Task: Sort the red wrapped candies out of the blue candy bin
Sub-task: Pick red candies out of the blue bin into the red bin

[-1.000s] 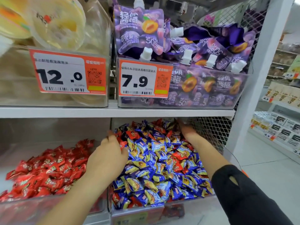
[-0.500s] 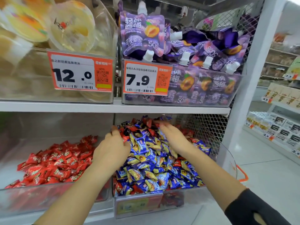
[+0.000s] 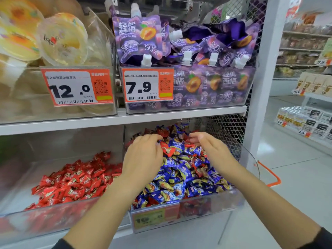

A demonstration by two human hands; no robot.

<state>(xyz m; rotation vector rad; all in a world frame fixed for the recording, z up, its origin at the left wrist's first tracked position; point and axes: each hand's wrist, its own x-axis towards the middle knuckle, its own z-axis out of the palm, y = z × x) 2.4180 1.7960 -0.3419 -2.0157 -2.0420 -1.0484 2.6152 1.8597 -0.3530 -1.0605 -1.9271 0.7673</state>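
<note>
Here, both hands are working in the clear plastic bin of blue wrapped candies (image 3: 179, 175) on the lower shelf. The left hand (image 3: 143, 159), fingers curled, is pinching a red wrapped candy (image 3: 168, 149) at its fingertips; the right hand (image 3: 210, 148) is hovering loosely cupped just beside it, holding nothing visible. Risk: the slick wrapper slipping free and dropping back among the blue ones.
</note>
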